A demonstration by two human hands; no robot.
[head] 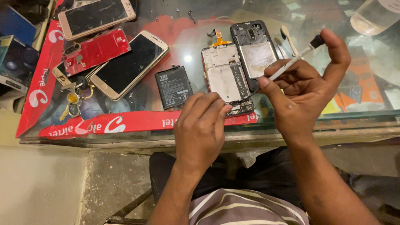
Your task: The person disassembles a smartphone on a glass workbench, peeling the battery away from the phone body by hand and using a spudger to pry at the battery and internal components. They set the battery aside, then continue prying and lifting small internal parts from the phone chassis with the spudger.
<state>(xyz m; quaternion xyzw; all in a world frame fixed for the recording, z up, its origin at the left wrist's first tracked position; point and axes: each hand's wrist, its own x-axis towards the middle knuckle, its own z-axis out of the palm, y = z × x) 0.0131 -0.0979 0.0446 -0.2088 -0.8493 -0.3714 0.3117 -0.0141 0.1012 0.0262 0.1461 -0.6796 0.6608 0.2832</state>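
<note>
Clearly the work is at the stage of picking apart an opened phone [227,79] that lies on the glass table [291,121]. Far left of that phone sit two whole phones [125,64] and a red back cover [98,50]; just left of it lies a loose black battery [173,86]. The left hand [200,129], fingers curled, presses on the opened phone's near end, steadying it. Touching its right side lies a dark phone frame [254,50]. The right hand [304,89] pinches a thin white tool [291,62], tip aimed at the phone's lower edge; the next move likely needs a fine, light touch. Far right, a clear bottle [373,14] holds what looks like clear liquid.
</note>
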